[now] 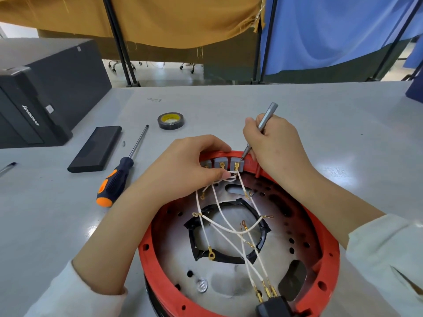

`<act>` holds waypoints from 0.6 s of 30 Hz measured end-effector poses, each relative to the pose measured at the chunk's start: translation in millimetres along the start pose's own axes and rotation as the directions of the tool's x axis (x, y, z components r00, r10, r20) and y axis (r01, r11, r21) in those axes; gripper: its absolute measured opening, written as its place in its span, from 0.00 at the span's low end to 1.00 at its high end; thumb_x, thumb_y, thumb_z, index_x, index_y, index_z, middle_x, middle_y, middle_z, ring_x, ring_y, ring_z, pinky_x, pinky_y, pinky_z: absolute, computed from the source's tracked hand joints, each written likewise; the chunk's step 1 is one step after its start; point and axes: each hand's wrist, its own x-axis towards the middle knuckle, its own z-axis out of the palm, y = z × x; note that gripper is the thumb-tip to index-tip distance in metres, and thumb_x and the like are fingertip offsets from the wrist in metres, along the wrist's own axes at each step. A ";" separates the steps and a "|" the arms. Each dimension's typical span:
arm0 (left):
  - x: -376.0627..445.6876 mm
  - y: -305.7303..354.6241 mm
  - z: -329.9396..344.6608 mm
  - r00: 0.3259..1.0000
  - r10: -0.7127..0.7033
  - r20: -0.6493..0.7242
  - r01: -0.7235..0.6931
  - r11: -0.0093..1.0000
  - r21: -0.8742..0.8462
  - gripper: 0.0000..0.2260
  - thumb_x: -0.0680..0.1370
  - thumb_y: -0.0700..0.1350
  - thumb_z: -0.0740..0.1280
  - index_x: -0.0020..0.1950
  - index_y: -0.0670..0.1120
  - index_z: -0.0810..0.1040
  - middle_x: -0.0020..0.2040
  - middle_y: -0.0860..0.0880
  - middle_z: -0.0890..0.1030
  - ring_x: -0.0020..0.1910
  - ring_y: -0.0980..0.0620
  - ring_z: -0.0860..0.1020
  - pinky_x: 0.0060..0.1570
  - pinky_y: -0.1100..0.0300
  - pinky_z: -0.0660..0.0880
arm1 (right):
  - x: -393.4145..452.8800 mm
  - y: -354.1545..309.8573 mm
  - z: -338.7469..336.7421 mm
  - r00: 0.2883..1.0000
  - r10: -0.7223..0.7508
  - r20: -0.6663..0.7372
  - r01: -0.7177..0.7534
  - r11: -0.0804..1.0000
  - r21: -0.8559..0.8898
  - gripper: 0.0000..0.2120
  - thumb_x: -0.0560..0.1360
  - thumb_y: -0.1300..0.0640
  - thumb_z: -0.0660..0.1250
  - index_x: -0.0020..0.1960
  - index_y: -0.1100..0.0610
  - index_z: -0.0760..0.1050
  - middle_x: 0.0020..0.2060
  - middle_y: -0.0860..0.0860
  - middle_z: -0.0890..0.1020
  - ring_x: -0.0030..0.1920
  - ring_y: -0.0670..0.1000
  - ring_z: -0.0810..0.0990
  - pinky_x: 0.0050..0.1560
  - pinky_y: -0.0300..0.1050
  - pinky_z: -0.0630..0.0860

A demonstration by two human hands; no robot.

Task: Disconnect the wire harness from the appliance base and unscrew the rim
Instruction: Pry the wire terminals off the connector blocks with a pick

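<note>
The round appliance base lies upside down before me, with a red rim [151,259] around a perforated metal plate [281,243]. White wires of the harness [231,232] with gold terminals cross the plate and run to grey terminal blocks [221,161] at the far rim. My left hand [183,165] rests on the far rim and pinches the white wires just below the blocks. My right hand [272,143] grips a slim grey precision screwdriver [263,124], whose tip touches the rightmost gold terminal [237,166]. A black plug [274,305] sits at the near edge.
On the grey table left of the base lie a large orange-and-black screwdriver [121,172], a flat black case [96,148] and a roll of black tape [170,120]. A black computer case [41,92] stands at the far left. A pen [8,168] lies at the left edge.
</note>
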 end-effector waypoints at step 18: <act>-0.1 2.4 -1.0 1.000 -0.021 0.006 0.021 1.000 0.009 0.17 0.69 0.48 0.75 0.56 0.57 0.78 0.49 0.61 0.81 0.47 0.67 0.77 0.48 0.74 0.71 | 12.5 -7.1 2.2 0.983 0.072 0.167 -0.064 0.996 -0.055 0.19 0.80 0.55 0.55 0.31 0.57 0.61 0.24 0.50 0.65 0.26 0.51 0.65 0.31 0.45 0.63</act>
